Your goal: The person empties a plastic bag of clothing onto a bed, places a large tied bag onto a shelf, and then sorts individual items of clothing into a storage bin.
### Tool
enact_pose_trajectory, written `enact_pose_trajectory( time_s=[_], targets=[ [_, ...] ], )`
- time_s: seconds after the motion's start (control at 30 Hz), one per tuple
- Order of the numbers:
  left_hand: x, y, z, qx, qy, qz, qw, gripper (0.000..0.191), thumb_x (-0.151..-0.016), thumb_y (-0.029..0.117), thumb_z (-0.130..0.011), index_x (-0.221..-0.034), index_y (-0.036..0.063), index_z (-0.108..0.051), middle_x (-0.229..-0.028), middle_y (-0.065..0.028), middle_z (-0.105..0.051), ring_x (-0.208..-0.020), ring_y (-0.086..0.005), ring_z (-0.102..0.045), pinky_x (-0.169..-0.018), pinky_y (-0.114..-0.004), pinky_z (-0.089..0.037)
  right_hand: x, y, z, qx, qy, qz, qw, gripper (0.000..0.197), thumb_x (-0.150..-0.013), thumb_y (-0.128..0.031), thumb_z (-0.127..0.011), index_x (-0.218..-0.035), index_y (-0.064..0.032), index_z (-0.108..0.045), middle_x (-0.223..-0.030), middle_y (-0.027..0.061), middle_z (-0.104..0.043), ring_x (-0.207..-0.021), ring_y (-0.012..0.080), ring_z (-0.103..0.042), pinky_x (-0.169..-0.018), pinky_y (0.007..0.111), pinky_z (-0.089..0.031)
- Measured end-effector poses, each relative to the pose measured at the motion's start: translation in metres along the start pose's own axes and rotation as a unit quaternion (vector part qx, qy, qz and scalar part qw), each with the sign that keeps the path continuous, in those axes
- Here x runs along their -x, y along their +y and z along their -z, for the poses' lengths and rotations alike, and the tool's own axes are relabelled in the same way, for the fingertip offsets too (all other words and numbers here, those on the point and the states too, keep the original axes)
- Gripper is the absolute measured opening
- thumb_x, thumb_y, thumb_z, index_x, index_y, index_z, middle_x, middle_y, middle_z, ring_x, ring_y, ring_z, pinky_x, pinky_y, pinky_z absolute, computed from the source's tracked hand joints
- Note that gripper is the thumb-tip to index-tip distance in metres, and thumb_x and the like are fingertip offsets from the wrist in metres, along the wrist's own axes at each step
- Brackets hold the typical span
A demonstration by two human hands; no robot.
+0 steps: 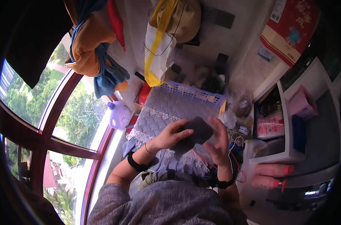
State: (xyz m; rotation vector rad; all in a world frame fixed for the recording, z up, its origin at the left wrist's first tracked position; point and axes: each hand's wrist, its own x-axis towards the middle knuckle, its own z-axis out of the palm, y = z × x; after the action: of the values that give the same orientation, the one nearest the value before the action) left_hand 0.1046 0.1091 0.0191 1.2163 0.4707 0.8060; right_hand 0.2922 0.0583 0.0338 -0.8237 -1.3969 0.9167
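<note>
My left hand grips a dark grey piece of cloth, its thumb lying over the near side. The cloth is bunched, and a lower fold hangs beneath the hand; its exact kind cannot be told. Just right of the cloth is my right hand, fingers and thumb spread with nothing visible between them. Whether its fingertips touch the cloth's edge is unclear. Both hands are above a surface draped with a grey quilted cover trimmed in white lace.
A lilac plastic basket stands at the cover's far end. Left, a purple jug sits by the window. Clear plastic bags and a white shelf unit are at right. A yellow-and-white bag and bundled clothes hang above.
</note>
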Motion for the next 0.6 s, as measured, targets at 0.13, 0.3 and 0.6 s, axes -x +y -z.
enact_pose_trajectory(
  time_s=[0.13, 0.3, 0.6],
  targets=[
    [-0.007, -0.007, -0.010, -0.112, 0.025, -0.096, 0.989, 0.034, -0.085, 0.013, -0.058, -0.114, -0.0001, -0.046, -0.102, -0.0042, -0.052, -0.096, -0.0098, -0.048, -0.084, -0.024, -0.040, 0.005, 0.012, 0.001, -0.054, 0.016, -0.090, 0.994, 0.046, -0.078, -0.008, -0.065, -0.117, 0.0031, -0.044, -0.112, 0.0101, -0.050, -0.102, 0.0159, -0.051, -0.088, 0.027, -0.041],
    [-0.001, -0.009, -0.006, -0.141, -0.032, 0.029, 0.989, 0.031, -0.083, 0.019, -0.062, -0.103, -0.0019, -0.052, -0.088, -0.0032, -0.056, -0.085, -0.0084, -0.049, -0.075, -0.024, -0.042, 0.005, 0.010, 0.015, 0.015, 0.157, -0.044, 0.986, 0.036, -0.076, -0.002, -0.066, -0.106, 0.0024, -0.046, -0.098, 0.0071, -0.055, -0.086, 0.0123, -0.055, -0.079, 0.024, -0.046],
    [-0.004, -0.019, -0.020, -0.200, 0.172, -0.102, 0.959, 0.024, -0.075, 0.008, -0.062, -0.093, 0.0005, -0.048, -0.075, -0.0017, -0.053, -0.068, -0.0076, -0.050, -0.060, -0.023, -0.043, 0.010, 0.026, -0.014, 0.427, 0.110, 0.160, 0.883, 0.049, -0.054, 0.003, -0.068, -0.097, -0.0029, -0.045, -0.097, 0.0148, -0.048, -0.088, 0.0347, -0.048, -0.075, 0.042, -0.040]
  ],
)
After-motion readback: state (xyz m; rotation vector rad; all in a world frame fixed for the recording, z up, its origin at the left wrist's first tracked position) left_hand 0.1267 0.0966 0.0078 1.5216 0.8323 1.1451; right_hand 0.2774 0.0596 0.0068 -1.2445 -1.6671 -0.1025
